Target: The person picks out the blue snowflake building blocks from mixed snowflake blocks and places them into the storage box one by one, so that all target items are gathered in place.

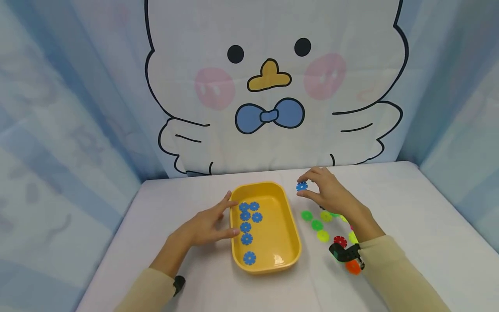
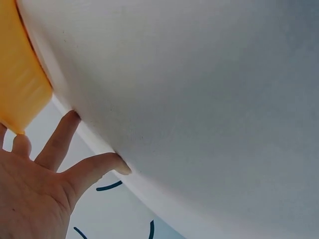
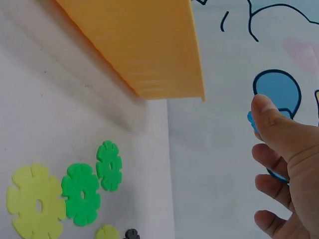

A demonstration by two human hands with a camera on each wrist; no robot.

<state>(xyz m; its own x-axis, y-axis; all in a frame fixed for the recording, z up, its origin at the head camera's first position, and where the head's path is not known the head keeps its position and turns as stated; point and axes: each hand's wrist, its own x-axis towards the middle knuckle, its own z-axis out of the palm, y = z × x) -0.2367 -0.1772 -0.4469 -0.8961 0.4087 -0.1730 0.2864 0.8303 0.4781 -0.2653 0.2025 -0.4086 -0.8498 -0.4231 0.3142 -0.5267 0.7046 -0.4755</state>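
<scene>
My right hand (image 1: 329, 188) pinches a blue flower-shaped plastic disc (image 1: 302, 186) between thumb and fingertips, above the cloth just past the right rim of a yellow tray (image 1: 278, 247). Only a sliver of that blue disc (image 3: 251, 119) shows beside the thumb in the right wrist view. Along the tray's left side lie several more blue flower discs (image 1: 249, 258). My left hand (image 1: 204, 225) rests at the tray's left rim, thumb and index finger reaching over it. Its fingers (image 2: 57, 144) look spread in the left wrist view, some of them by the tray's outer wall.
Right of the tray, loose flower discs lie on the white cloth (image 1: 195, 277): green (image 1: 306, 215), yellow (image 1: 323, 235), red (image 1: 340, 241) and orange (image 1: 353, 267). The right forearm hides some of them. A printed curtain (image 1: 269, 143) hangs behind the table's back edge.
</scene>
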